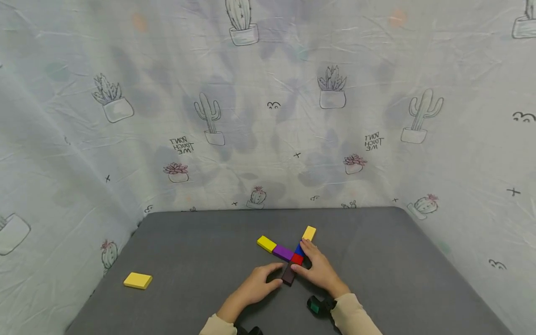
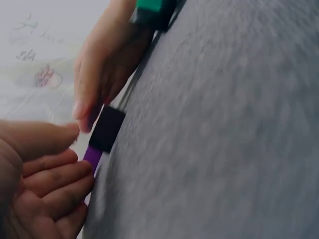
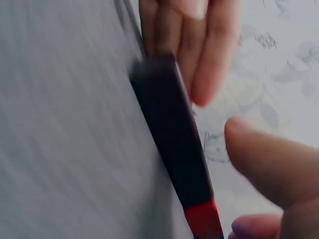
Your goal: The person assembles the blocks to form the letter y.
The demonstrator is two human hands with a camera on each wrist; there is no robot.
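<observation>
Flat coloured blocks form a Y on the dark table: a yellow block (image 1: 265, 244) and a purple block (image 1: 283, 252) make the left branch. A blue block (image 1: 298, 250) and a pale yellow block (image 1: 309, 232) make the right one. Both meet at a red block (image 1: 297, 258), with a dark brown block (image 1: 288, 275) as the stem. My left hand (image 1: 258, 284) is beside the stem's left side, thumb and fingers apart, holding nothing. My right hand (image 1: 321, 271) lies along the right side, fingertips at the blue block and thumb by the red one, gripping nothing.
Another pale yellow block (image 1: 137, 280) lies alone on the left of the grey table (image 1: 197, 242). Cloth walls (image 1: 272, 125) printed with cacti stand behind and at both sides. A black and green wrist device (image 1: 320, 306) is on my right wrist.
</observation>
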